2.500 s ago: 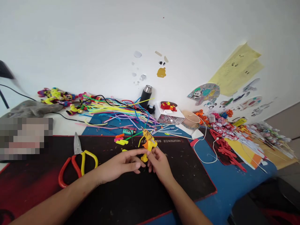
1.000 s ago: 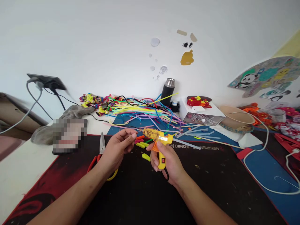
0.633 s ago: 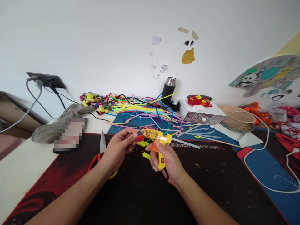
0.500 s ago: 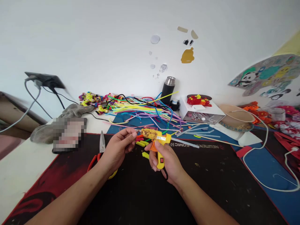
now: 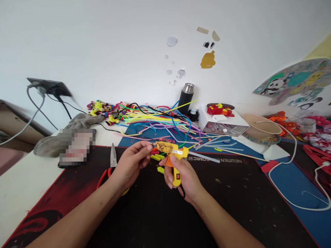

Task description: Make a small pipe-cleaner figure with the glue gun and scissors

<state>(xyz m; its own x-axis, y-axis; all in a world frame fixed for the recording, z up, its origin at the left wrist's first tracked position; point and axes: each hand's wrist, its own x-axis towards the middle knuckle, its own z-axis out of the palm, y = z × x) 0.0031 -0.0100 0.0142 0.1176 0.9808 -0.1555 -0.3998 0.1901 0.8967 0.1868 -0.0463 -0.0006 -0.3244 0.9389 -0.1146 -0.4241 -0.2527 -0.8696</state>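
My right hand (image 5: 182,174) is wrapped round the grip of a yellow hot glue gun (image 5: 165,148), fingers at its orange trigger. A translucent glue stick (image 5: 205,156) sticks out of its back end, and its nozzle points left. At the nozzle, my left hand (image 5: 134,160) is closed with thumb and forefinger pinched; what lies between them is hidden or too small to make out. Beneath and behind the gun lie several short yellow-green pieces (image 5: 156,157) on the dark mat. Scissors (image 5: 113,159) with red and yellow handles lie beside my left hand, partly covered by the forearm.
A heap of coloured pipe cleaners (image 5: 160,119) lies behind the hands, with a black thermos (image 5: 186,98) and a white box (image 5: 222,122) beyond. Loose glue sticks (image 5: 222,146) lie at the mat's back edge. A phone (image 5: 77,148) is at left; a white cable (image 5: 294,148) curves at right.
Hands and glue gun hold nearly the same position. The view has shifted very slightly; nothing was taken up or let go.
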